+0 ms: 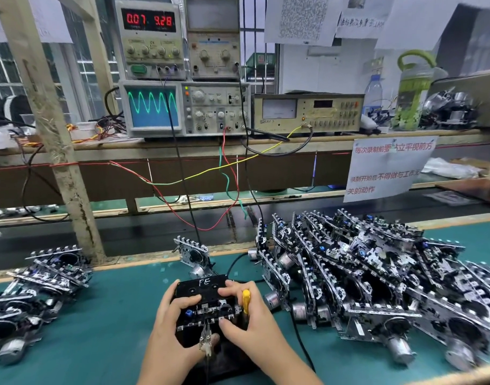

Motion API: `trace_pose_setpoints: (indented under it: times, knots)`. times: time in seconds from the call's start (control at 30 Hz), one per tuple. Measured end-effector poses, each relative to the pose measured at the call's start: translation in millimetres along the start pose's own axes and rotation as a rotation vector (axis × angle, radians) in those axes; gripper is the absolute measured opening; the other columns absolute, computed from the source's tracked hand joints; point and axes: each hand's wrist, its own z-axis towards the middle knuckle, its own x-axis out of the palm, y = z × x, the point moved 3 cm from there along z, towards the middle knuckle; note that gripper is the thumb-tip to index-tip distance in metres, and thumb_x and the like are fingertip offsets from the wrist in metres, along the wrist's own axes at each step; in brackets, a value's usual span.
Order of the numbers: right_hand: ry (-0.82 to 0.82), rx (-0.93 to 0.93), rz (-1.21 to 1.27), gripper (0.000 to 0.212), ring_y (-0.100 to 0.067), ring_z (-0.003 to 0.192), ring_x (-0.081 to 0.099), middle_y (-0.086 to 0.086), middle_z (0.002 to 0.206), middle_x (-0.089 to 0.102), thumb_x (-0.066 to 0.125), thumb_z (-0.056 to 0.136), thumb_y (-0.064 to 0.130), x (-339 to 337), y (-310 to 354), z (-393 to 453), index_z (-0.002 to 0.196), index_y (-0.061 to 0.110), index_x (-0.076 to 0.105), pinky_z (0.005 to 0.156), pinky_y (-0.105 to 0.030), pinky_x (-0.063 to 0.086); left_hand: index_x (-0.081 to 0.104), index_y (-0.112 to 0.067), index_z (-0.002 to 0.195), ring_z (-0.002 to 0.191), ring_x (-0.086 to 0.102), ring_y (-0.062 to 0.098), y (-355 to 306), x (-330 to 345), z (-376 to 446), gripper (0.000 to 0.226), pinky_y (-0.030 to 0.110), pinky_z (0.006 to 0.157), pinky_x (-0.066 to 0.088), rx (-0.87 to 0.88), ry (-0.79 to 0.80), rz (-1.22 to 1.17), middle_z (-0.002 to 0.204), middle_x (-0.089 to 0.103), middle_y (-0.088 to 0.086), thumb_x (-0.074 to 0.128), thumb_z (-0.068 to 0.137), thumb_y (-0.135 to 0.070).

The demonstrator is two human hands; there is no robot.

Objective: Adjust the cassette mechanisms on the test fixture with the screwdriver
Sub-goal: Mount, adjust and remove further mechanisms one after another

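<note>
Head view: both hands work at a black test fixture [202, 287] marked "FE", sitting low and centre on the green surface [105, 329]. A cassette mechanism [207, 312] is seated on the fixture between the hands. Left hand [171, 315] holds the fixture's left side, thumb up along its edge, fingers curled over the top onto the mechanism. Right hand [244, 309] reaches in from the right, fingers bent onto the fixture top and thumb pressed at the mechanism's near edge; its grip is also wrapped round a yellow-handled screwdriver [246, 300], handle standing up between the fingers, tip hidden. A small metal clip [206, 340] hangs at the fixture's front edge. A big heap of mechanisms [377, 287] lies just right of the fixture; a smaller pile [41, 282] sits well left; one single mechanism [192, 255] stands tilted just behind the fixture. On the shelf [321, 140] above, an oscilloscope [182, 109] shows a green wave, and a power supply [150, 37] on top of it reads 0.07 and 9.28. Coloured wires [224, 173] trail down toward the fixture.
</note>
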Motion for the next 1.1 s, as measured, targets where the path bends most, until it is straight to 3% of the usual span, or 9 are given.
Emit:
trace_pose_setpoints:
  times: [0.17,0.43,0.53,0.67,0.83,0.97,1.1]
  knots:
    - [-0.011,-0.015,0.009,0.04,0.011,0.135,0.042,0.026,0.14,0.05,0.07,0.086,0.029,-0.7,0.9,-0.4,0.12,0.041,0.054,0.11,-0.022,0.034,0.06,-0.06,0.109,0.126,0.038,-0.024,1.8,0.3,-0.3,0.078,0.016,0.093,0.038,-0.007,-0.012,0.002,0.153,0.026,-0.039,0.096,0.056,-0.016]
    - [0.001,-0.008,0.001,0.039,0.01,0.133,0.043,0.038,0.138,0.046,0.07,0.086,0.031,-0.6,1.0,-0.4,0.113,0.052,0.051,0.108,-0.02,0.033,0.06,-0.06,0.107,0.124,0.037,-0.027,0.9,1.0,-0.3,0.076,0.017,0.093,0.037,0.003,-0.01,-0.011,0.148,0.025,-0.046,0.096,0.057,-0.016]
    - [0.005,-0.009,0.002,0.04,0.011,0.133,0.043,0.041,0.137,0.045,0.07,0.086,0.031,-0.8,1.7,-0.2,0.113,0.053,0.05,0.106,-0.018,0.033,0.06,-0.06,0.107,0.126,0.037,-0.025,-0.2,0.8,-0.4,0.075,0.021,0.095,0.037,0.005,-0.019,-0.007,0.151,0.027,-0.039,0.096,0.058,-0.016]
    - [0.002,-0.006,-0.002,0.04,0.011,0.133,0.043,0.036,0.139,0.047,0.07,0.086,0.03,-1.6,2.5,-0.7,0.112,0.053,0.05,0.106,-0.019,0.033,0.061,-0.06,0.106,0.128,0.042,-0.016,-0.1,0.5,-0.8,0.075,0.02,0.095,0.038,0.015,-0.03,-0.006,0.153,0.029,-0.035,0.096,0.058,-0.015]
    - [-0.004,-0.017,-0.003,0.039,0.012,0.134,0.042,0.03,0.14,0.05,0.07,0.087,0.027,-1.5,3.7,-1.1,0.108,0.052,0.049,0.107,-0.018,0.033,0.06,-0.059,0.107,0.127,0.039,-0.022,2.1,0.8,-1.2,0.075,0.017,0.094,0.038,0.022,-0.026,0.0,0.151,0.027,-0.04,0.097,0.058,-0.016]
    - [0.0,-0.014,0.003,0.036,0.012,0.134,0.042,0.03,0.141,0.049,0.07,0.087,0.026,-1.8,3.2,-1.2,0.111,0.047,0.052,0.107,-0.017,0.033,0.061,-0.058,0.109,0.128,0.042,-0.018,5.2,0.9,-1.0,0.074,0.026,0.096,0.041,0.014,-0.039,0.009,0.152,0.028,-0.038,0.097,0.057,-0.019]
    - [-0.002,-0.014,0.019,0.039,0.013,0.134,0.041,0.027,0.142,0.049,0.07,0.086,0.025,-1.0,3.4,-2.2,0.116,0.043,0.054,0.103,-0.007,0.031,0.062,-0.056,0.109,0.127,0.042,-0.02,8.8,1.6,0.1,0.075,0.026,0.097,0.041,0.022,-0.038,0.004,0.151,0.028,-0.039,0.098,0.057,-0.017]
